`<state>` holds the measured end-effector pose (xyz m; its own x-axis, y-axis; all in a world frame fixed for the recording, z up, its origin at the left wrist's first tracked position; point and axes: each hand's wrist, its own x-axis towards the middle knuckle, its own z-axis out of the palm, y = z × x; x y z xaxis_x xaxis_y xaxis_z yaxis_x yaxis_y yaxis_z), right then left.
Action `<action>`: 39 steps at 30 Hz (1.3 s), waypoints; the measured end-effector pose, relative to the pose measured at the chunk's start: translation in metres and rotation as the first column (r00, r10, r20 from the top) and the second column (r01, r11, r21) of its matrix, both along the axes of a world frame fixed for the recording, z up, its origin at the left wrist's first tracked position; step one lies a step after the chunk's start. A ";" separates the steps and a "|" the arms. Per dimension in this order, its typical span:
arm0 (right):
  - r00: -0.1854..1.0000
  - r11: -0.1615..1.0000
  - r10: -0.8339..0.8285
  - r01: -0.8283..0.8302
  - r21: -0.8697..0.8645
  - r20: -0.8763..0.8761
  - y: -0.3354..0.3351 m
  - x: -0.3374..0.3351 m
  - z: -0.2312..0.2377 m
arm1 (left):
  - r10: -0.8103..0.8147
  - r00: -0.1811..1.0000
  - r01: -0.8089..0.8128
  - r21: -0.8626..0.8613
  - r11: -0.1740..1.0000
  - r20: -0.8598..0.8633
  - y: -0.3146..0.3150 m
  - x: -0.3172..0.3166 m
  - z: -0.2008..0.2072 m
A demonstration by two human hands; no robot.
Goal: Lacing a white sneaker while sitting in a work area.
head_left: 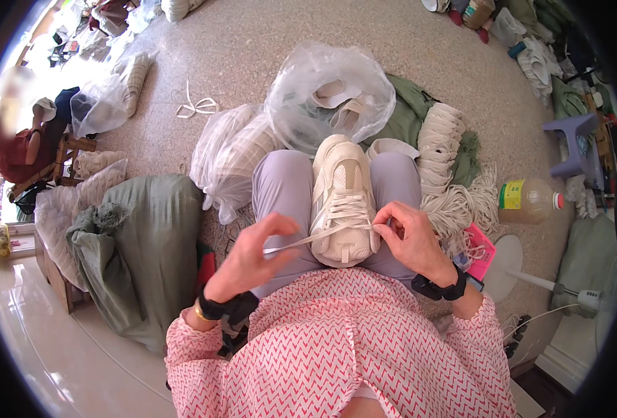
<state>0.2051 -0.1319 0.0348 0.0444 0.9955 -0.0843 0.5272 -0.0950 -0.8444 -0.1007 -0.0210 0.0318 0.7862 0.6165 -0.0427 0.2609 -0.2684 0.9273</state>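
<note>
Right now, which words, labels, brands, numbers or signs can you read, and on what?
Yellow bottle label: print too small to read reliably.
White housing, far right: small dark marks, illegible.
Cream sneaker: no readable lettering.
Nothing to quote.

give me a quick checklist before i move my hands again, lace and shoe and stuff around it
1. Cream lace-up sneaker with mesh panels supported: ok, it rests between the legs of the lilac trousers.
2. Left hand has its grip on the flat white lace: ok.
3. Lace stretch between left hand and sneaker straight: ok, no slack loop shows.
4. Right hand has lace in its grip: cannot tell, it pinches at the sneaker's right edge but the contents are hidden.
5. Space beyond the sneaker's far end clear: not ok, a translucent plastic bag sits there.
</note>
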 end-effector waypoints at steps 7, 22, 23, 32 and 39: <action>0.999 1.000 0.024 -0.025 0.016 0.028 0.005 -0.010 0.008 | 0.104 0.994 -0.104 0.025 0.994 -0.031 -0.012 0.055 -0.009; 0.940 0.970 0.109 -0.171 0.172 0.323 -0.010 -0.002 0.002 | 0.115 0.993 -0.115 -0.119 0.986 -0.007 -0.005 0.063 -0.020; 0.950 0.969 0.099 -0.160 0.186 0.297 -0.009 -0.002 0.001 | 0.098 0.995 -0.100 -0.104 0.990 -0.023 -0.004 0.063 -0.017; 0.947 0.966 0.075 -0.146 0.211 0.312 -0.010 0.000 0.002 | 0.045 0.998 -0.048 -0.094 0.994 -0.042 0.008 0.055 -0.008; 0.972 0.978 0.026 -0.073 0.196 0.234 -0.009 -0.004 0.004 | 0.020 0.997 -0.027 -0.090 0.996 -0.074 0.048 0.049 0.007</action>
<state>0.2008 -0.1405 0.0386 -0.0107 0.9921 0.1250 0.7083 0.0958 -0.6994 -0.0520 0.0269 0.0387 0.7645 0.6255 -0.1558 0.3335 -0.1770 0.9260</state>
